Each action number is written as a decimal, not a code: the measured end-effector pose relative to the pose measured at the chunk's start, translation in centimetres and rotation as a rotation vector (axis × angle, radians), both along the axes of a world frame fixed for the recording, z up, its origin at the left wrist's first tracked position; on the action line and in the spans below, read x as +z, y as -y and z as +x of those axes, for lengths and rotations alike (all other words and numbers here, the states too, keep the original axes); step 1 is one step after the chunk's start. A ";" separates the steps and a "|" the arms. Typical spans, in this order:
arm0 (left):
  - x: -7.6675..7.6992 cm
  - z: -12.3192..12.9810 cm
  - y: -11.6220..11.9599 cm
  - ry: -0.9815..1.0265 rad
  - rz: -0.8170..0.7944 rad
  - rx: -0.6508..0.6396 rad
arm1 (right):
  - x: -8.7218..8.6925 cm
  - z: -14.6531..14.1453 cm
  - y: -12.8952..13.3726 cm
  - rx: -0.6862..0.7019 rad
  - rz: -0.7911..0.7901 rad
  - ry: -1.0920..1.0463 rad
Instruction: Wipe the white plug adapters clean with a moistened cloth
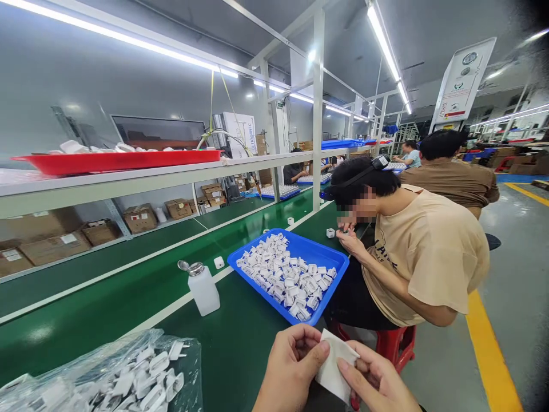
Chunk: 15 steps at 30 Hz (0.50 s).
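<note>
My left hand [290, 369] and my right hand [377, 382] meet at the bottom of the view, both pinching a small white cloth [334, 366] between thumbs and fingers. The cloth hangs folded between them, just off the front edge of the green workbench [240, 343]. A clear plastic bag of white plug parts [107, 377] lies to the left of my left hand. A white liquid dispenser bottle [203, 288] with a metal cap stands on the bench beyond my hands.
A blue tray [330, 254] with several white parts sits ahead. A co-worker in a beige shirt [424, 257] sits on a red stool [394, 346] at the bench, bent over a part. A red tray [115, 161] rests on the upper shelf. More people sit farther down the line.
</note>
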<state>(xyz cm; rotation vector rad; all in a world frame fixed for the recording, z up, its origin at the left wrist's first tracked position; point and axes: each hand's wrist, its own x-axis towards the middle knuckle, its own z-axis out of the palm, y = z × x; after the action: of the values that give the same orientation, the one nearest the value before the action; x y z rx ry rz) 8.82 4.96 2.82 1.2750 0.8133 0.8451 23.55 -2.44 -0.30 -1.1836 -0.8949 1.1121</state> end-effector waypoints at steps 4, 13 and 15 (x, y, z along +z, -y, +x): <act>0.6 -1.2 1.1 0.126 -0.196 -0.061 | -1.8 0.1 -0.5 0.111 -0.024 -0.038; -0.8 -2.3 4.1 0.385 -0.518 0.057 | -1.5 -0.2 1.7 0.002 0.088 0.211; -1.9 -2.5 4.6 0.357 -0.612 0.051 | -1.6 -0.2 2.3 -0.073 0.165 0.461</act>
<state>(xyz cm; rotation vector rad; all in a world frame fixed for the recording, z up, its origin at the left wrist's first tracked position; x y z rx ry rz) 6.28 0.39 0.97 0.5473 0.7371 0.7545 23.34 -4.71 -1.87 -1.3461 -1.2580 0.6981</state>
